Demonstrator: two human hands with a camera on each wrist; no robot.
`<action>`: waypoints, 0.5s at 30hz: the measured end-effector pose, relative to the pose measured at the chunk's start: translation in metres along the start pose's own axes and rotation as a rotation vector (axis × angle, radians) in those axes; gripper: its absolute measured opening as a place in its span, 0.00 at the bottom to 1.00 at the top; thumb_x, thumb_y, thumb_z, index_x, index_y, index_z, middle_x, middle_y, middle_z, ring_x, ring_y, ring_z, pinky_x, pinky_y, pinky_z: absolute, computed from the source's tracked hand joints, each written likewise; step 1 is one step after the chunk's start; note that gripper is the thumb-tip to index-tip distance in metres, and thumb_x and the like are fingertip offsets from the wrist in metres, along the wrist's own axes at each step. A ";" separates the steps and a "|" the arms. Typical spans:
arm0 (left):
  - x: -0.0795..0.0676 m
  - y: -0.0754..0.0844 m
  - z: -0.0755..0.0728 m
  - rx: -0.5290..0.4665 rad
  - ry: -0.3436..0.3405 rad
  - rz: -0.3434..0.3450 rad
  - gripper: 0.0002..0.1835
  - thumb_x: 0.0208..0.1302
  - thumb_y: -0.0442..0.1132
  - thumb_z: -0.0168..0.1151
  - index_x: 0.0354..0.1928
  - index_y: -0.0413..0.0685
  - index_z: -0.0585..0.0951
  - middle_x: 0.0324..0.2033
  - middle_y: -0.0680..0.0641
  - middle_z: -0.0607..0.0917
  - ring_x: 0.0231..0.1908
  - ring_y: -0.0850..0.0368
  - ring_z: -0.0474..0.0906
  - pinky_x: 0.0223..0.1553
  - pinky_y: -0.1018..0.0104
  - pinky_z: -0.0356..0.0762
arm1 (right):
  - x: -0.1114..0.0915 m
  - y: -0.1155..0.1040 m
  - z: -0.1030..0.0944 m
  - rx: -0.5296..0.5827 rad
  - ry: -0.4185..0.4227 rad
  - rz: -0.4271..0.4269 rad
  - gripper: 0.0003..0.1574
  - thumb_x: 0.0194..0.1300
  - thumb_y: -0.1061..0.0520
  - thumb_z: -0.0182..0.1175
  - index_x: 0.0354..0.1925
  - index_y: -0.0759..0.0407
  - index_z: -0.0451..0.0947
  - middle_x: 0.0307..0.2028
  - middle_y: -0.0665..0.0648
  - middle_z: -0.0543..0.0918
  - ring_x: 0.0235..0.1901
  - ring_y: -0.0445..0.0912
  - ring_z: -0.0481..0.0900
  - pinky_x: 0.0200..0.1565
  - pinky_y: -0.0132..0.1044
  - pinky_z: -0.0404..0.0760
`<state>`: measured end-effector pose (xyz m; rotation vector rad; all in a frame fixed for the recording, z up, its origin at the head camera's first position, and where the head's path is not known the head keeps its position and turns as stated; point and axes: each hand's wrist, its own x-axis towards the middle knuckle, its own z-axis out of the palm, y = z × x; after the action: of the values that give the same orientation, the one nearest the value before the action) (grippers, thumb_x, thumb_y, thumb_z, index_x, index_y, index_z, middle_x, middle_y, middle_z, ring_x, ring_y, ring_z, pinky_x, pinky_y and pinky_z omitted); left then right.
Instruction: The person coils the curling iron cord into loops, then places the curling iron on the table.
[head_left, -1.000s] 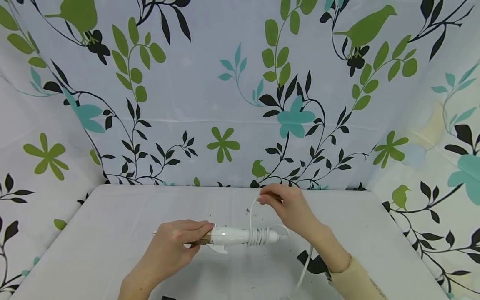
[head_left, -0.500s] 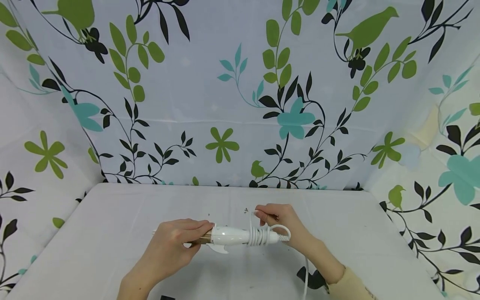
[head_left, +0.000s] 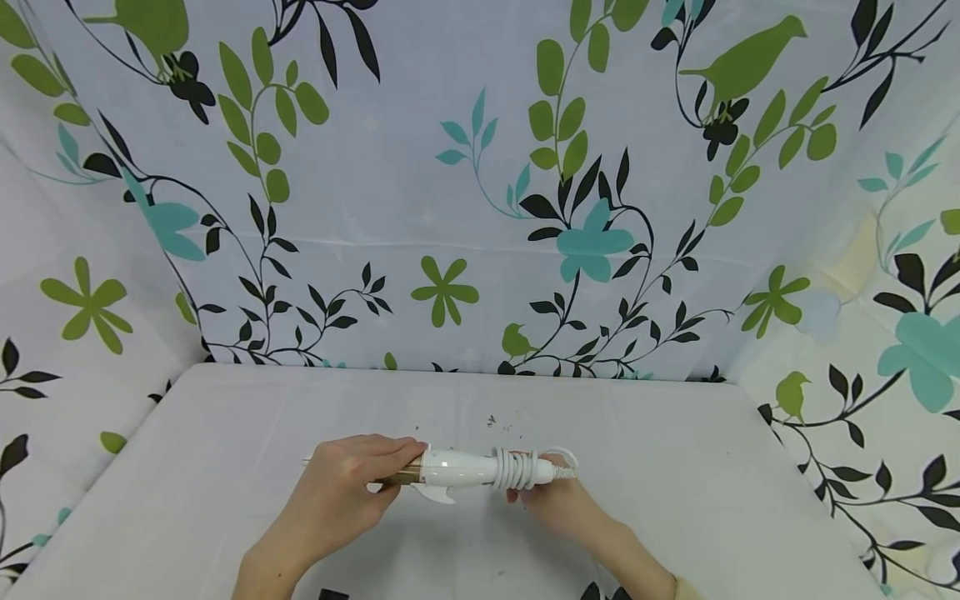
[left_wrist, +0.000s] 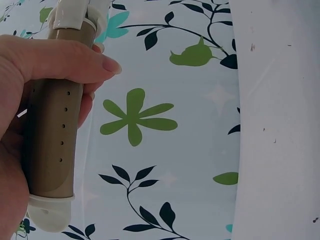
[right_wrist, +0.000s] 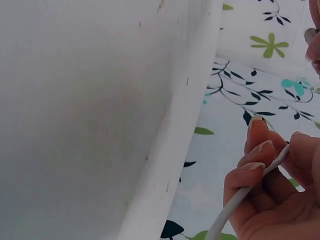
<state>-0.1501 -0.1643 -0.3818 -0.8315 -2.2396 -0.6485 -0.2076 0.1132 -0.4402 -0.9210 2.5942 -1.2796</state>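
Observation:
My left hand (head_left: 356, 479) grips the brown barrel of a white-handled curling iron (head_left: 457, 468), holding it level above the table with the handle pointing right. In the left wrist view the barrel (left_wrist: 52, 140) shows a row of small holes and a white tip; my thumb lies across it. Several turns of white cord (head_left: 516, 471) wrap the handle near its end, and a loop stands out at the cord's exit. My right hand (head_left: 573, 510) is at the handle's near underside, partly hidden by it. Its curled fingers hold the loose cord (right_wrist: 235, 202), as the right wrist view shows.
A white-covered table (head_left: 690, 450) lies below, with small dark specks (head_left: 491, 421) near its middle. Patterned cloth (head_left: 375, 167) with leaves and birds hangs behind and at both sides. A small dark piece (head_left: 333, 594) shows at the bottom edge.
My right hand has moved from above the handle down and under it, carrying the cord round. The left hand and curling iron have stayed nearly still.

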 end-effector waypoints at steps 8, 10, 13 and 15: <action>-0.002 0.001 0.000 0.012 0.015 0.012 0.29 0.29 0.19 0.76 0.41 0.48 0.90 0.36 0.54 0.91 0.34 0.60 0.88 0.36 0.69 0.85 | -0.014 0.002 0.018 0.152 0.006 0.027 0.08 0.75 0.55 0.55 0.47 0.56 0.76 0.24 0.49 0.80 0.23 0.34 0.72 0.26 0.30 0.77; -0.003 0.001 0.000 0.023 0.015 0.008 0.29 0.29 0.20 0.76 0.41 0.48 0.90 0.36 0.54 0.91 0.34 0.59 0.88 0.36 0.68 0.85 | -0.015 0.003 0.022 0.164 0.007 -0.002 0.09 0.75 0.55 0.54 0.49 0.56 0.76 0.23 0.50 0.80 0.23 0.34 0.72 0.26 0.29 0.78; -0.004 0.001 -0.001 0.037 0.015 0.002 0.30 0.28 0.20 0.77 0.41 0.48 0.90 0.36 0.54 0.91 0.34 0.59 0.88 0.36 0.66 0.86 | -0.015 0.004 0.027 0.171 -0.005 -0.057 0.11 0.76 0.57 0.52 0.50 0.58 0.78 0.23 0.51 0.80 0.23 0.33 0.72 0.26 0.29 0.79; -0.005 0.001 -0.001 0.045 0.015 0.001 0.30 0.28 0.20 0.77 0.41 0.48 0.90 0.36 0.54 0.91 0.34 0.58 0.88 0.36 0.66 0.86 | -0.016 0.003 0.029 0.158 -0.018 -0.082 0.13 0.77 0.59 0.51 0.52 0.61 0.79 0.22 0.51 0.79 0.23 0.32 0.72 0.26 0.28 0.79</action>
<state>-0.1458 -0.1665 -0.3843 -0.8034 -2.2318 -0.5998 -0.1858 0.1039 -0.4643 -1.0141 2.4235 -1.4648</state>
